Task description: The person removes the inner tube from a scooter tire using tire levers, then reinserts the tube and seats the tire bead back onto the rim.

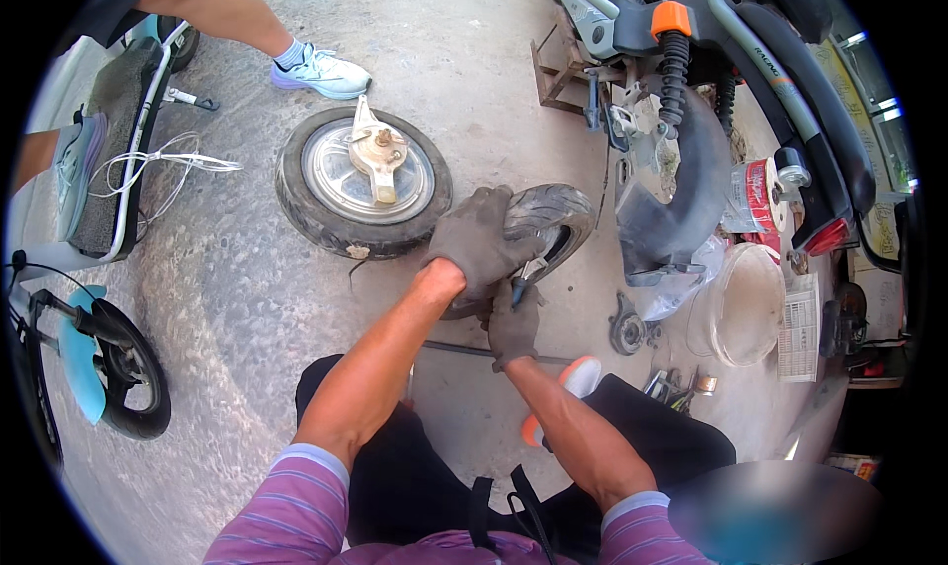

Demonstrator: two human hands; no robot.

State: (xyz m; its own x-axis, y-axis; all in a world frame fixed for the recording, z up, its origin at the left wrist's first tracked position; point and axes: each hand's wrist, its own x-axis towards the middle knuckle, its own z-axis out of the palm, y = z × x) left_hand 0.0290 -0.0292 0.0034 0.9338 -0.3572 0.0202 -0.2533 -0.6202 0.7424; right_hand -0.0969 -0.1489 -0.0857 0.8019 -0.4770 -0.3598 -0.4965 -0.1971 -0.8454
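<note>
My left hand [479, 237], in a dark grey work glove, is closed on the near-left side of a small black tyre [561, 204] held up off the ground. Just below it, my right hand [514, 330], gloved the same way, is closed around a tool with a blue handle [519, 288]. The tool points up into the tyre's opening; its tip is hidden, so I cannot tell its exact kind. Left of the tyre a scooter wheel [321, 214] lies flat, with a dirty silver brake plate [378, 155] on its hub.
A partly dismantled scooter [691, 22] stands at the right, its rear on a wooden stool [561, 66]. Nearby are a white bucket [748, 308], a round metal part [626, 325] and loose tools [671, 392]. Another person's shoe [324, 73] is beyond the wheel; a second scooter [109, 259] is at left.
</note>
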